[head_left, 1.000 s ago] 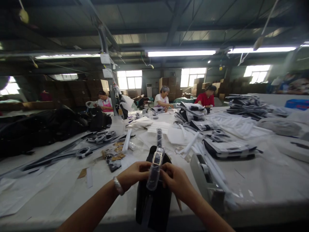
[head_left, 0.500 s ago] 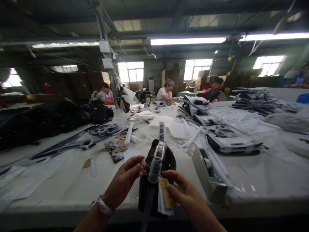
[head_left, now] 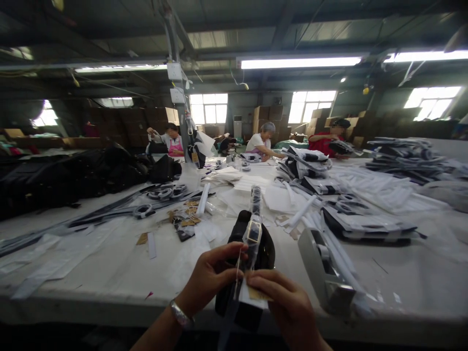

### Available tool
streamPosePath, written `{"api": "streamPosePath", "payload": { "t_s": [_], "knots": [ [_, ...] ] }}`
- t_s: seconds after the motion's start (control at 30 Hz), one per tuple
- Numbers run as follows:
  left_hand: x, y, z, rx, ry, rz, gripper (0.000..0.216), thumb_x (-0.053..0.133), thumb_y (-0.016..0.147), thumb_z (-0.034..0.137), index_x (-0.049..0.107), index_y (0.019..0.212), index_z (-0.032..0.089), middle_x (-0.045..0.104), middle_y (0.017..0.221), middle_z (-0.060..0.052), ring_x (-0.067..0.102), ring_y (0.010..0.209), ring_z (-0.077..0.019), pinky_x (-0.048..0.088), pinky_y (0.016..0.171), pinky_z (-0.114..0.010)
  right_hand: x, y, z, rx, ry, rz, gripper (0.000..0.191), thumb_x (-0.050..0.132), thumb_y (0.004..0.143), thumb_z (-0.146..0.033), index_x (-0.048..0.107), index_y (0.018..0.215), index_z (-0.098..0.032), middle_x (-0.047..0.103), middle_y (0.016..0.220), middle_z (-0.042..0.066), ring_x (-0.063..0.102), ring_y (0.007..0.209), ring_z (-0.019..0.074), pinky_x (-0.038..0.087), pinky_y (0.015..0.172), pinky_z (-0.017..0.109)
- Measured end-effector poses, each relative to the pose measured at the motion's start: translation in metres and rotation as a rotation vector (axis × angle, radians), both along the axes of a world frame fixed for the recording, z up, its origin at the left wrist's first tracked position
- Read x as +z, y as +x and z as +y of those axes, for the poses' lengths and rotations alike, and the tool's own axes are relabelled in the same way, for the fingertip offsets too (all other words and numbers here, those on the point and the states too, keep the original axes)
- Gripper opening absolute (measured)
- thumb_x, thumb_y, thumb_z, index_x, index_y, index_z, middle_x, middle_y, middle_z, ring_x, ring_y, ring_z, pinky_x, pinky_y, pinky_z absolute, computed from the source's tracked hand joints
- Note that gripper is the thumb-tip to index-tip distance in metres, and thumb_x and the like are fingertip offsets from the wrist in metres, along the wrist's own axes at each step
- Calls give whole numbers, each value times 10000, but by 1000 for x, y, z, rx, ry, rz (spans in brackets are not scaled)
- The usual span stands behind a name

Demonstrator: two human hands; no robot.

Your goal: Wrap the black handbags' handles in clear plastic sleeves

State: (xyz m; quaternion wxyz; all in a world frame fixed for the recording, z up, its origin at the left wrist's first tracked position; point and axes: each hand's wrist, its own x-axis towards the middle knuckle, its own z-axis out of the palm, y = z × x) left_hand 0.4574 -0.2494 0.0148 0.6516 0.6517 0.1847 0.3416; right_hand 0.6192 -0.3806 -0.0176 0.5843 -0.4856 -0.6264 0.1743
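A black bag [head_left: 268, 251] stands at the table's near edge, its strap rising upright with a gold buckle [head_left: 253, 232] under clear wrapping. My left hand [head_left: 208, 273] is left of the strap, thumb and forefinger apart at the tips, with a thin white string [head_left: 239, 262] stretched between them. Against the strap's right side, my right hand [head_left: 288, 297] pinches a brown paper hang tag [head_left: 259, 294] near its top. White tags or papers hang behind it, partly hidden by my fingers. The two hands nearly touch in front of the bag.
A grey tape dispenser [head_left: 325, 273] stands right of the bag, with white tubes [head_left: 340, 253] behind it. Wrapped bags [head_left: 369, 226] lie farther right. Loose brown tags [head_left: 190, 214] and straps are on the left. Several people sit across the table.
My left hand has moved right and down to the strap, drawing the string with it. My right hand has closed in on the strap with the tag. The view has shifted left.
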Motion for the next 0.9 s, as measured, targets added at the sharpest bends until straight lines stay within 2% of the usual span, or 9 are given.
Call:
{"api": "streamPosePath", "payload": {
  "t_s": [0.07,0.17,0.23,0.4,0.5,0.57,0.67,0.8,0.9],
  "knots": [
    [-5,0,0,-11,-8,1,422,828,675,150,737,1078,235,718,1147,-79,676,987,-252,587,777,-304,-5,0,-1,9,-2,-103,304,531,925,-241,700,1164,-323,742,1063,64,704,943,239,574,801,309],
    [-13,-1,2,-40,-57,-16,432,842,655,147,738,1067,223,729,1112,-80,703,894,-243,592,760,-320,-6,-3,1,-221,-56,-82,224,577,910,-260,720,1073,-316,767,895,24,722,765,207,573,702,268],
    [-16,-2,3,-62,-70,-24,452,843,656,148,728,1088,211,732,1100,-88,714,859,-246,594,770,-344,-3,-6,4,-350,-88,-74,154,605,897,-288,729,988,-298,765,854,17,717,725,205,561,682,265],
    [-10,0,1,-44,-55,-36,462,821,701,166,697,1142,226,722,1140,-92,709,953,-267,577,865,-385,10,-9,12,-371,-135,-244,201,530,926,-265,691,1047,-269,753,1005,56,716,884,246,536,753,303],
    [-3,4,-5,13,34,-31,466,811,722,180,684,1166,237,729,1123,-84,685,1027,-271,551,928,-387,18,-12,12,-374,-224,-431,254,459,940,-222,664,1087,-253,740,1012,69,712,876,254,515,721,316],
    [2,6,-9,46,158,-5,468,803,736,191,678,1183,251,734,1101,-74,682,1018,-262,542,940,-376,22,-14,12,-377,-284,-545,287,432,924,-180,662,1084,-244,735,955,72,711,813,258,492,652,314],
    [9,8,-14,73,469,55,410,740,797,176,685,1187,287,720,1083,-64,670,997,-244,547,910,-341,30,-13,14,-356,-338,-591,303,418,884,-121,675,1021,-206,719,899,90,695,780,266,468,632,320],
    [8,5,-16,85,882,102,482,572,907,114,560,1337,330,675,1152,-62,629,1042,-216,548,899,-318,40,-4,15,-141,-352,-298,210,489,873,-134,688,923,-184,712,896,66,659,815,216,467,718,291],
    [1,3,-20,153,1087,121,569,509,934,68,411,1445,298,655,1162,-78,623,1007,-188,563,851,-303,44,1,14,10,-427,35,202,557,905,-268,690,1038,-193,663,757,12,580,668,144,430,627,247]
  ]
}}
